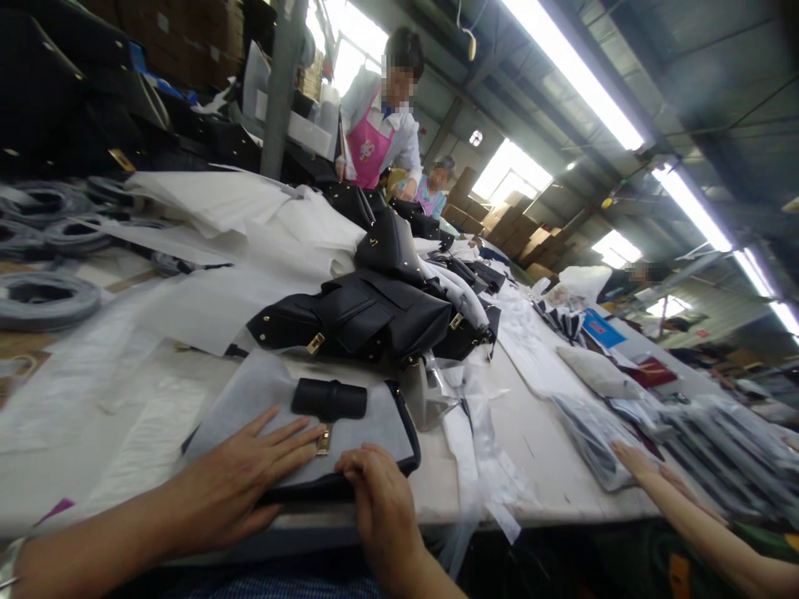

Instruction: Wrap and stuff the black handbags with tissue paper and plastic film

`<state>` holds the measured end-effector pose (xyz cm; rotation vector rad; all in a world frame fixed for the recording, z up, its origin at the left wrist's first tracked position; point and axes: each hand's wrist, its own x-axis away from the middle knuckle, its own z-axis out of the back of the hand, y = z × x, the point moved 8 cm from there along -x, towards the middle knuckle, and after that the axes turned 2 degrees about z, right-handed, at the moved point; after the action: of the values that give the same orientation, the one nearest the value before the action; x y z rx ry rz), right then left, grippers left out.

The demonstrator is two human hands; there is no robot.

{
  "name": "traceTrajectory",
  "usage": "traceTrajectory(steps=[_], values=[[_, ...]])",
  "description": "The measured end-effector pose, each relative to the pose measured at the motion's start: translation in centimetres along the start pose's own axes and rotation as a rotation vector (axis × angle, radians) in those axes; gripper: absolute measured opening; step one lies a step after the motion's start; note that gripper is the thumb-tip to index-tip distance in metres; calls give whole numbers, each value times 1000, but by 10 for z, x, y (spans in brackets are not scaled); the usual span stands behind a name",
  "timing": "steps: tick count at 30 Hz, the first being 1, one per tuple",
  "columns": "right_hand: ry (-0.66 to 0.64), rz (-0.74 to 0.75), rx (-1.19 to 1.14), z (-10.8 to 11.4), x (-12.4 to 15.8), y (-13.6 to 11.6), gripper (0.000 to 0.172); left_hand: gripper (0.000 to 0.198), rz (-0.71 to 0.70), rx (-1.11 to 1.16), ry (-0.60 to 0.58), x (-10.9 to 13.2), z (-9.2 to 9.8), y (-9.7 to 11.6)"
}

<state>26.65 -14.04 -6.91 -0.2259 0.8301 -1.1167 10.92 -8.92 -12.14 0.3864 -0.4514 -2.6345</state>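
Observation:
A black handbag [407, 433] lies on the table in front of me, its front covered by a pale grey sheet [250, 395]. A black strap piece [330, 398] and a gold clasp [323, 440] show on top of the sheet. My left hand [255, 466] rests flat on the bag's front, fingers stretched out, fingertips beside the clasp. My right hand [378, 499] is at the bag's near edge, its fingers bent and pressed together on that edge; the thumb side is partly hidden.
More black handbags [362, 316] are piled just behind. White paper sheets [218, 208] and wrapped coils [47, 299] lie at the left. Clear plastic strips [480, 449] hang over the table edge. A co-worker's hand [633, 462] touches a plastic-wrapped packet [587, 441] at right. A person in a pink apron [369, 154] stands across.

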Motion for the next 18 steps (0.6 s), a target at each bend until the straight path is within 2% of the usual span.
traceTrajectory(steps=[4,7,8,10,13,15,18], values=[[86,30,-108,10,8,-9,22,88,3,-17,28,2,-2,-1],[111,-16,-244,16,39,-6,23,88,10,-31,27,2,-2,-2],[95,-96,-295,15,54,2,26,87,10,-33,24,2,-1,-2],[54,-349,-387,12,90,26,30,84,0,-43,21,1,1,0],[122,-712,-442,20,139,61,35,84,-20,-84,38,0,4,0],[195,-798,-409,32,150,71,34,86,-35,-106,72,1,4,-2],[209,-758,-241,47,135,73,24,86,-51,-113,77,3,-2,-10]])
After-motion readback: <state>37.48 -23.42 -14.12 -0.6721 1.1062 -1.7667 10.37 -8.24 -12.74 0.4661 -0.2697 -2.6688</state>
